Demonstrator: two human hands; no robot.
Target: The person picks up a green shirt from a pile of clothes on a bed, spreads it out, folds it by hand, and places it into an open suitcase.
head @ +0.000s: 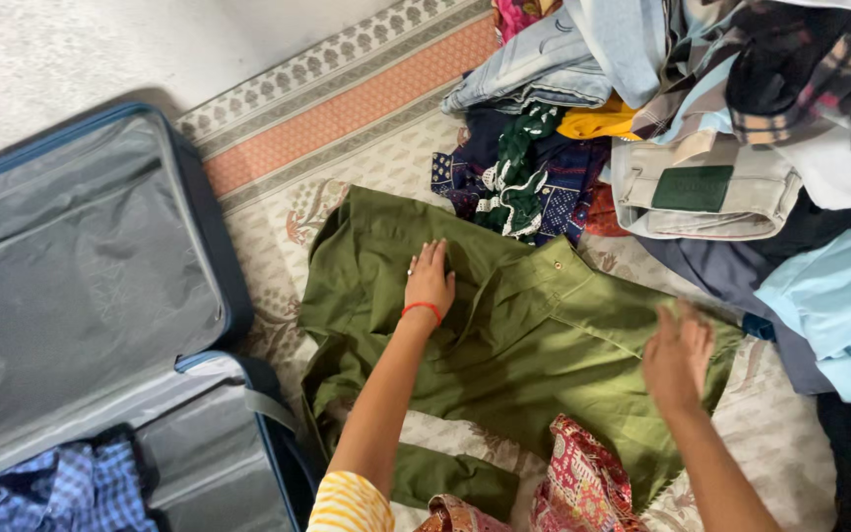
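While the olive-green garment (pixel 534 335) lay spread flat across the middle of the patterned floor mat (pixel 347 108), both of the person's hands rested on it. The left hand (pixel 429 281) lay palm down with the fingers together and unclenched, pressing the cloth near the garment's upper left part; a red thread bracelet (pixel 422 309) circled its wrist, and what looked like a ring showed on one finger. The right hand (pixel 678 355) was open too, fingers spread and slightly blurred, resting on or just above the garment's right end, grasping nothing that could be seen. A yellow-and-white striped sleeve (pixel 349 504) covered the left upper arm at the lower edge of the view. Just beside the garment's lower edge lay a red patterned cloth (pixel 583 483), touching the green fabric. Beyond the garment, toward the mat's far right corner, sat a heap of mixed clothes (pixel 701 108), among them a dark blue printed piece (pixel 554 187) touching the garment's upper edge, a beige folded piece (pixel 711 187), and a light blue one (pixel 839 296) at the right edge. At the mat's left edge stood an open grey-lined suitcase (pixel 81 276) with a blue rim, holding a blue checked cloth (pixel 71 488) in its near half.
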